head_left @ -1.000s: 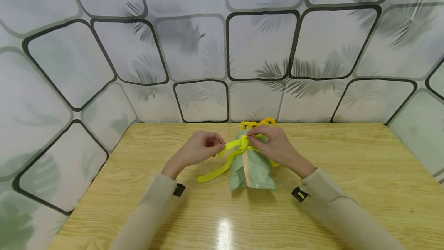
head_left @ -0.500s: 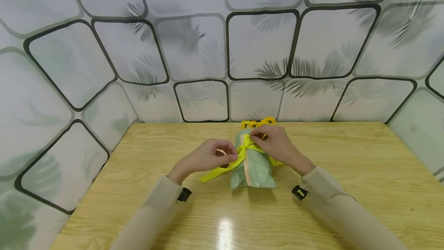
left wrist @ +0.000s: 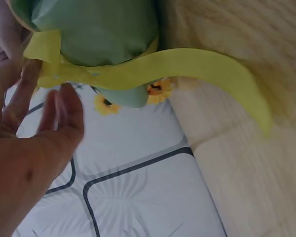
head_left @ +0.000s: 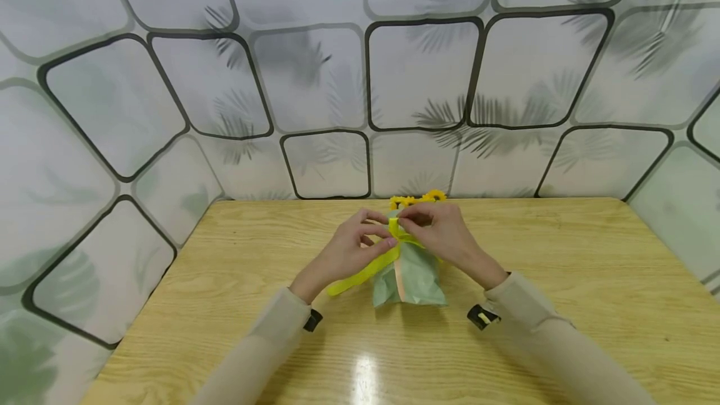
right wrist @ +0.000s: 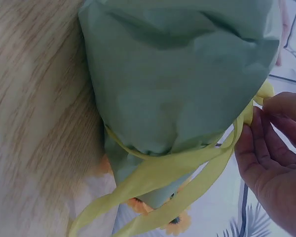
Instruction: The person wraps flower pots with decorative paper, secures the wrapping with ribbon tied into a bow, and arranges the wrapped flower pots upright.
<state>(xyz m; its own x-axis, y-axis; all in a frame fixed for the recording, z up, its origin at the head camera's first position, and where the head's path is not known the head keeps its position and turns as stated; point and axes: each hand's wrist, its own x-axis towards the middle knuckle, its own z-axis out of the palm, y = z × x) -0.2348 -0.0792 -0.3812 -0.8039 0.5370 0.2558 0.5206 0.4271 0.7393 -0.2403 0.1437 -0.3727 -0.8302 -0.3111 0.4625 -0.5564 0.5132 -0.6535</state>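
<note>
A bouquet in pale green wrapping paper [head_left: 419, 277] lies on the table, its yellow flowers [head_left: 434, 195] facing the wall. Bright yellow ribbon [head_left: 360, 279] runs around it, with a tail trailing left. My right hand [head_left: 444, 236] pinches an upright loop of this ribbon over the bouquet. Beside that loop is my left hand [head_left: 349, 249], fingers spread and slightly bent, thumb and fingertips at the knot area. In the left wrist view the ribbon [left wrist: 138, 73] partly covers the left fingertips. Two ribbon tails [right wrist: 153, 180] hang past the paper in the right wrist view.
The bouquet rests on a light wooden table [head_left: 225, 330], near its far edge. Behind and to the left stands a pale wall covering [head_left: 326, 92] with dark outlined shapes and leaf prints. Each wrist carries a black strap [head_left: 482, 316].
My left hand has released the ribbon strand it pinched and moved right and up to the loop. The right hand has stayed at the ribbon, shifting slightly.
</note>
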